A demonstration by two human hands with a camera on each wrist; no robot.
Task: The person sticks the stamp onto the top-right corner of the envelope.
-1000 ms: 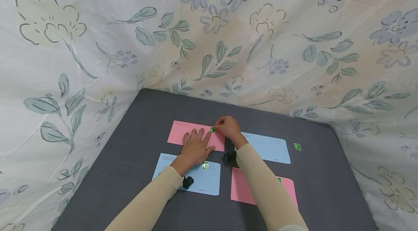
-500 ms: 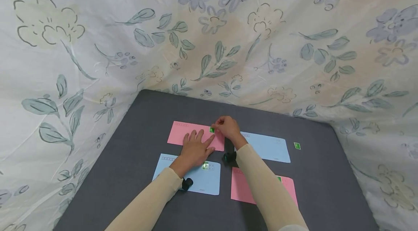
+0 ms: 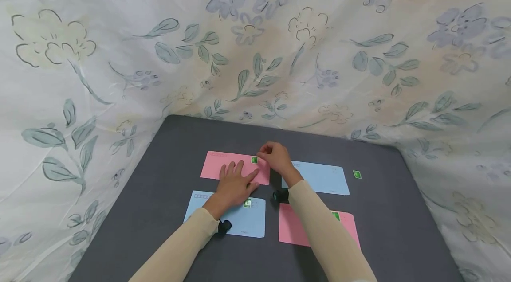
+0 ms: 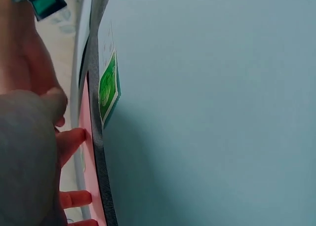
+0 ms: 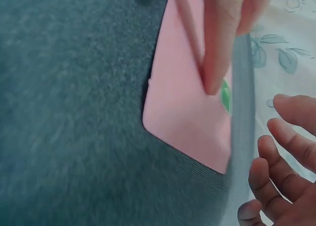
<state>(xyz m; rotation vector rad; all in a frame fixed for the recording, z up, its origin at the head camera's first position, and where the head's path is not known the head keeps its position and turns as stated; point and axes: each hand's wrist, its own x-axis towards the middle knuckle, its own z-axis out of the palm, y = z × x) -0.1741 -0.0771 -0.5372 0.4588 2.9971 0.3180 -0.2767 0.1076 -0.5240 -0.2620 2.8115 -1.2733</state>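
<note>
A pink envelope [image 3: 210, 167] lies at the far middle of the dark table, with a green stamp [image 3: 254, 160] near its upper right corner. My left hand [image 3: 231, 184] rests on the envelope's lower part with fingers spread, the index finger reaching just below the stamp. Just right of the stamp is my right hand [image 3: 278, 158]. In the right wrist view, the right hand's fingers [image 5: 284, 174] are loosely bent and separated, with nothing between them. Under the left wrist lies a blue envelope [image 3: 247, 224] bearing another green stamp [image 4: 107, 89].
Another blue envelope [image 3: 319, 178] lies right of the right wrist. A single green stamp [image 3: 357, 174] sits on the table beyond it. The right forearm partly covers a second pink envelope [image 3: 290, 229] with its stamp [image 3: 336, 216]. A floral cloth [image 3: 255, 51] hangs behind the table [image 3: 191, 131].
The right fingertips have drawn slightly away from the stamp, leaving a small gap. My left hand stays spread on the pink envelope. The whole head view has shifted a little.
</note>
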